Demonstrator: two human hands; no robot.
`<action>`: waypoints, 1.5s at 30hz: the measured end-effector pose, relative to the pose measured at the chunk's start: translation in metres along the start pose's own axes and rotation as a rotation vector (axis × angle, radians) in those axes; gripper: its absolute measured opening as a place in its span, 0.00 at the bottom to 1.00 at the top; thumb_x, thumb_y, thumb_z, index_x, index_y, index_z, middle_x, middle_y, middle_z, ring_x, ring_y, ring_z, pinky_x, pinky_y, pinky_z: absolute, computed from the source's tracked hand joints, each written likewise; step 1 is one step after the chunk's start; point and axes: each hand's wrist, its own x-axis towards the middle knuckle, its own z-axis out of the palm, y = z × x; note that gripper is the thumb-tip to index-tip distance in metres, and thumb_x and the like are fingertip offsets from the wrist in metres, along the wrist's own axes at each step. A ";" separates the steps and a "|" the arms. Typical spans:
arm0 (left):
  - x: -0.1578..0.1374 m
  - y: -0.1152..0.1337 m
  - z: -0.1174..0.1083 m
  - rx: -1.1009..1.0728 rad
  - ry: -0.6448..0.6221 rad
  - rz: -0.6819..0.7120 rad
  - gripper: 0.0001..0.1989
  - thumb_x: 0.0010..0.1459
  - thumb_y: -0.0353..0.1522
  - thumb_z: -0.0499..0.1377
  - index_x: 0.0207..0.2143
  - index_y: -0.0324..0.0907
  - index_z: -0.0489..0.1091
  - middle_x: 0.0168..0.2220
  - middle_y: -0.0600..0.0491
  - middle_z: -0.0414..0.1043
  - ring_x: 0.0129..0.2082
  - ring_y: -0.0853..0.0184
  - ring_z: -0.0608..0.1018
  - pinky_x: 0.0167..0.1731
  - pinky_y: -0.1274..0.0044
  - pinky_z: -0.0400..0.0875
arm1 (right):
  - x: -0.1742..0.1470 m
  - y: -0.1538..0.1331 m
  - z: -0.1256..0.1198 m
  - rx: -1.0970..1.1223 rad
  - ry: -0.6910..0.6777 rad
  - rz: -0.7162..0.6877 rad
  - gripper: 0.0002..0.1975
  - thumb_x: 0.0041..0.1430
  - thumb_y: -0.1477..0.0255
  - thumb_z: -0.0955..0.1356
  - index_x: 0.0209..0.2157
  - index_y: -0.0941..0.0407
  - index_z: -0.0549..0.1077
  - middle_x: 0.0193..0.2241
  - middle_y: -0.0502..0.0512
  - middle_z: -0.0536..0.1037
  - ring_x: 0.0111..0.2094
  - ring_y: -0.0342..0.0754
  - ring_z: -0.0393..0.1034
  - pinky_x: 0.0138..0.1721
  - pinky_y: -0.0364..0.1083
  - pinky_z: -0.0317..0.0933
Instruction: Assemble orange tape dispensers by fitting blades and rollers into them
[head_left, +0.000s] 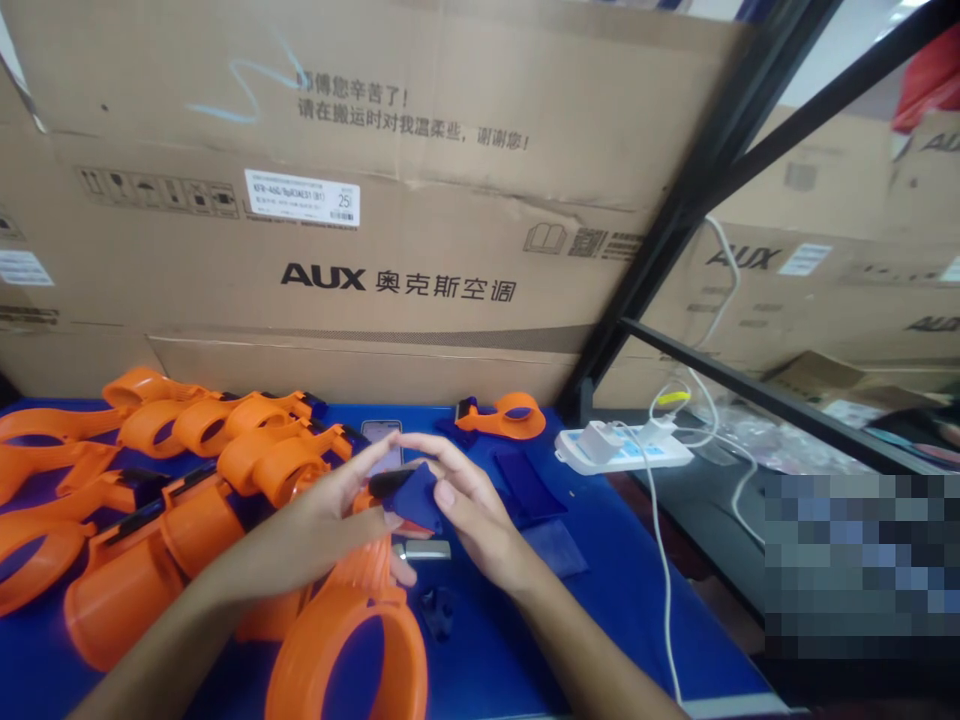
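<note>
Orange ring-ended plastic part is held at its narrow end by the left hand, fingers wrapped around and below it; the ring points toward the wearer. Blue plastic plate is gripped at that same end, pinched by the right hand, thumb on its face. Fingertips of both hands meet just above. Exact fit of plate to orange part: cannot tell, covered by fingers.

Risks, as judged: the plate could be tipped or seated crooked if thumb pressure is put on one edge only. The ring end is unsupported by the right hand, so the part could be twisted in the left grip. If the plate is let slip, it could be lost by colour on the blue tabletop. Small dark blue piece and metallic bar lie close below the hands; either could be knocked by a dropped part. Orange cups crowd the left forearm and could be nudged by an elbow swing.
</note>
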 end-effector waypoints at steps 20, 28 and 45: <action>0.008 0.001 0.004 0.139 0.137 0.064 0.24 0.61 0.44 0.66 0.57 0.48 0.73 0.51 0.49 0.79 0.51 0.58 0.79 0.52 0.69 0.71 | 0.003 0.008 0.013 -0.106 0.244 0.035 0.20 0.62 0.56 0.73 0.44 0.52 0.65 0.31 0.45 0.65 0.28 0.42 0.57 0.31 0.43 0.54; 0.013 -0.007 -0.002 0.164 0.171 0.069 0.26 0.59 0.44 0.67 0.57 0.46 0.70 0.41 0.48 0.80 0.42 0.58 0.80 0.43 0.68 0.73 | 0.003 0.010 0.013 -0.088 0.256 0.033 0.20 0.63 0.55 0.72 0.44 0.52 0.64 0.30 0.45 0.66 0.26 0.41 0.57 0.27 0.42 0.53; 0.016 0.010 -0.028 -0.408 0.439 0.293 0.18 0.57 0.40 0.65 0.49 0.49 0.67 0.27 0.59 0.70 0.21 0.69 0.73 0.24 0.77 0.71 | 0.004 0.015 -0.044 -1.367 0.298 0.258 0.17 0.67 0.59 0.67 0.49 0.55 0.76 0.45 0.64 0.77 0.50 0.61 0.67 0.51 0.57 0.59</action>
